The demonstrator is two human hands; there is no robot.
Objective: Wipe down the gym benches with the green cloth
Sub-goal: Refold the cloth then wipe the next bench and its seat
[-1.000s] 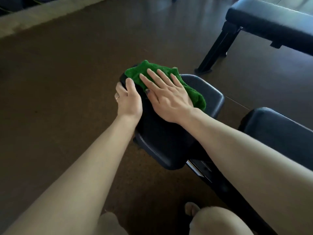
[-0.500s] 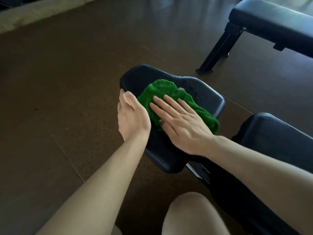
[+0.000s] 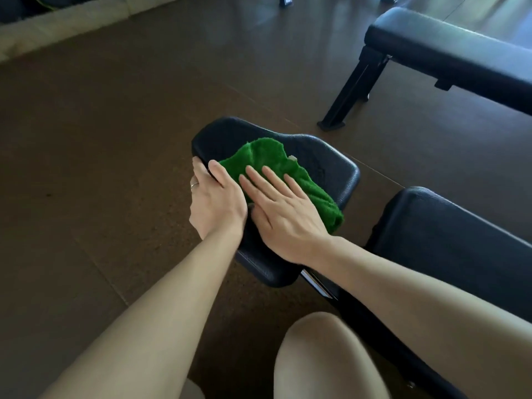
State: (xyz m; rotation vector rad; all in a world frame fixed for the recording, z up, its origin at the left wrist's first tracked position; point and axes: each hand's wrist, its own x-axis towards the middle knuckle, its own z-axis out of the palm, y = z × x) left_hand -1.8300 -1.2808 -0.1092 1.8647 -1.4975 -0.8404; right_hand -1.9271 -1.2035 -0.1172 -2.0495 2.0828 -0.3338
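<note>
A green cloth lies crumpled on the black padded seat of the near gym bench. My right hand presses flat on the cloth, fingers spread and pointing away from me. The seat's left edge is gripped by my left hand, thumb on top of the pad. The bench's long back pad runs off to the right.
A second black bench on angled metal legs stands at the back right. Brown rubber floor surrounds both benches. A pale kerb runs along the far left. My bare knee shows at the bottom.
My right hand has drawn the cloth back from the seat's far tip toward me, baring the tip. My left hand has slid along the left edge with it.
</note>
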